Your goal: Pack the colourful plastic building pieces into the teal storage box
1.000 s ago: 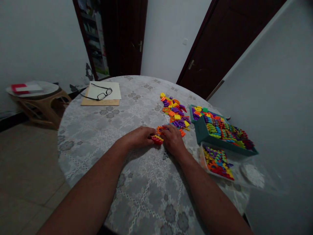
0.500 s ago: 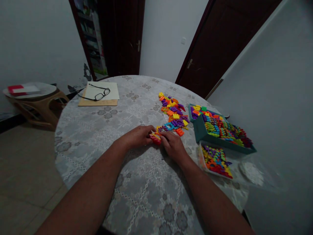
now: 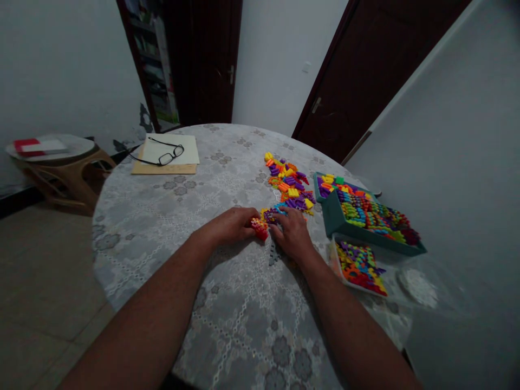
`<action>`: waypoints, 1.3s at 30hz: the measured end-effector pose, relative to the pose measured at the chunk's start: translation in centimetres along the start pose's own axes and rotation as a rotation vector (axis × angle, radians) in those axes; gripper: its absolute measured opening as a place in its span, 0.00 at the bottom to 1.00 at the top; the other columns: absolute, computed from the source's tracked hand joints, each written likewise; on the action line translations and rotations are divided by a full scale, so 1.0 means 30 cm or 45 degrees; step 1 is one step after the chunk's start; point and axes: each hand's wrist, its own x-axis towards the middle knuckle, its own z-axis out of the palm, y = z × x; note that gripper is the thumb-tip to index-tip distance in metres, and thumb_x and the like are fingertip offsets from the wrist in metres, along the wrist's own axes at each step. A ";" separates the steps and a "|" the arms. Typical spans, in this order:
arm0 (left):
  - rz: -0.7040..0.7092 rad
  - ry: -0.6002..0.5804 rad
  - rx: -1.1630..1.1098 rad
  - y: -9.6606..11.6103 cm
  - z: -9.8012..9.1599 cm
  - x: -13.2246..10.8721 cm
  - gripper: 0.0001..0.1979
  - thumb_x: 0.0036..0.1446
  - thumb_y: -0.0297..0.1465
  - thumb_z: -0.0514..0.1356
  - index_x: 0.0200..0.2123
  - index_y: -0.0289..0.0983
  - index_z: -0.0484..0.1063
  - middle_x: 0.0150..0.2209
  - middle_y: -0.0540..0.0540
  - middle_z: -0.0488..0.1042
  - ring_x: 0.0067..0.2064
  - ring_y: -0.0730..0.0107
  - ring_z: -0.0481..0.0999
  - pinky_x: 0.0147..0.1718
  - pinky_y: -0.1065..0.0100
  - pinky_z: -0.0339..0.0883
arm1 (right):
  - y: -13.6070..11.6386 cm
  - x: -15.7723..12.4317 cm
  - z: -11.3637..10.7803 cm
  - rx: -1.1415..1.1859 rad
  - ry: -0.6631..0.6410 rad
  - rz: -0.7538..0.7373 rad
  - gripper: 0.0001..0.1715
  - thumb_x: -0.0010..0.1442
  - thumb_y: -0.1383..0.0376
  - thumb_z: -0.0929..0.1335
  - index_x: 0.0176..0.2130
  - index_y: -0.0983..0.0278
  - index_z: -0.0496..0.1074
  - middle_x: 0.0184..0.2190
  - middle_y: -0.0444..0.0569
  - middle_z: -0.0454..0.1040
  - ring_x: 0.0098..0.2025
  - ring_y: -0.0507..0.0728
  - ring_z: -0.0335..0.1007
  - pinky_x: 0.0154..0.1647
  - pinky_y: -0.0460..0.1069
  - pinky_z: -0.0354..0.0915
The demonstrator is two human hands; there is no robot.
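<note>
A: Quick, what have we got at the left hand [image 3: 231, 227]?
B: Fingers pinched round a red cluster [image 3: 260, 229] of toy pieces, just above or on the surface [image 3: 239, 292]; we can't settle which.
A: Right hand [image 3: 293, 234]?
B: Fingers bent over purple pieces [image 3: 270, 215] at the near end of the loose pile [image 3: 289, 183]. Dim and small, so we can't tell whether they grip anything.
A: Step?
B: We'd log it as holding the cluster left, handling loose pieces right.
A: Next move calls for?
B: In our judgement, a steady left pinch and a clean right grip on one piece, without dragging its neighbours.
</note>
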 end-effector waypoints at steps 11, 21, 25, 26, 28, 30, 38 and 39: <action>0.002 0.012 -0.006 -0.016 0.008 0.008 0.20 0.61 0.34 0.67 0.56 0.44 0.79 0.51 0.42 0.84 0.50 0.54 0.81 0.51 0.60 0.68 | -0.043 0.004 -0.003 0.236 0.208 0.060 0.12 0.72 0.64 0.66 0.51 0.63 0.77 0.59 0.64 0.77 0.64 0.66 0.71 0.69 0.62 0.66; -0.037 0.054 0.047 -0.030 0.011 0.010 0.31 0.61 0.35 0.69 0.67 0.45 0.74 0.62 0.39 0.81 0.60 0.46 0.79 0.59 0.55 0.69 | -0.099 -0.012 -0.020 0.409 -0.030 0.070 0.18 0.77 0.60 0.62 0.49 0.60 0.80 0.45 0.54 0.84 0.48 0.61 0.80 0.55 0.55 0.71; 0.001 0.030 0.144 -0.020 0.016 0.007 0.30 0.66 0.34 0.64 0.70 0.44 0.70 0.65 0.39 0.79 0.64 0.48 0.78 0.63 0.55 0.69 | -0.094 -0.005 -0.008 0.424 -0.019 0.055 0.18 0.76 0.61 0.63 0.48 0.61 0.82 0.44 0.54 0.85 0.48 0.62 0.80 0.56 0.55 0.72; 0.004 0.026 0.172 -0.015 0.017 0.006 0.30 0.67 0.34 0.63 0.71 0.44 0.69 0.66 0.38 0.78 0.64 0.49 0.78 0.64 0.54 0.69 | -0.095 -0.006 -0.007 0.457 -0.014 0.071 0.18 0.76 0.61 0.64 0.49 0.61 0.83 0.45 0.54 0.85 0.48 0.62 0.81 0.55 0.55 0.72; 0.010 0.013 0.213 -0.006 0.018 0.004 0.30 0.68 0.32 0.61 0.72 0.43 0.68 0.67 0.38 0.78 0.65 0.50 0.78 0.64 0.54 0.69 | -0.099 -0.010 -0.009 0.521 0.008 0.096 0.19 0.75 0.61 0.64 0.53 0.61 0.82 0.49 0.55 0.85 0.52 0.62 0.81 0.58 0.56 0.72; 0.015 -0.002 0.223 0.000 0.018 0.002 0.29 0.68 0.32 0.60 0.71 0.44 0.68 0.66 0.39 0.78 0.64 0.51 0.79 0.64 0.54 0.69 | -0.109 -0.014 -0.017 0.565 0.012 0.119 0.20 0.74 0.61 0.65 0.57 0.62 0.81 0.53 0.56 0.84 0.55 0.62 0.81 0.60 0.57 0.72; 0.059 0.016 0.194 -0.011 0.026 0.010 0.29 0.67 0.30 0.59 0.70 0.46 0.70 0.65 0.42 0.80 0.63 0.53 0.79 0.64 0.54 0.69 | -0.144 -0.016 -0.016 0.581 -0.068 0.220 0.22 0.69 0.59 0.72 0.60 0.60 0.79 0.51 0.54 0.84 0.48 0.62 0.81 0.56 0.57 0.74; 0.073 0.015 0.172 -0.014 0.027 0.012 0.28 0.67 0.30 0.59 0.69 0.47 0.70 0.64 0.43 0.80 0.63 0.53 0.79 0.64 0.55 0.69 | -0.146 -0.014 -0.013 0.591 -0.065 0.227 0.22 0.69 0.60 0.72 0.60 0.60 0.79 0.52 0.54 0.84 0.50 0.62 0.81 0.57 0.57 0.74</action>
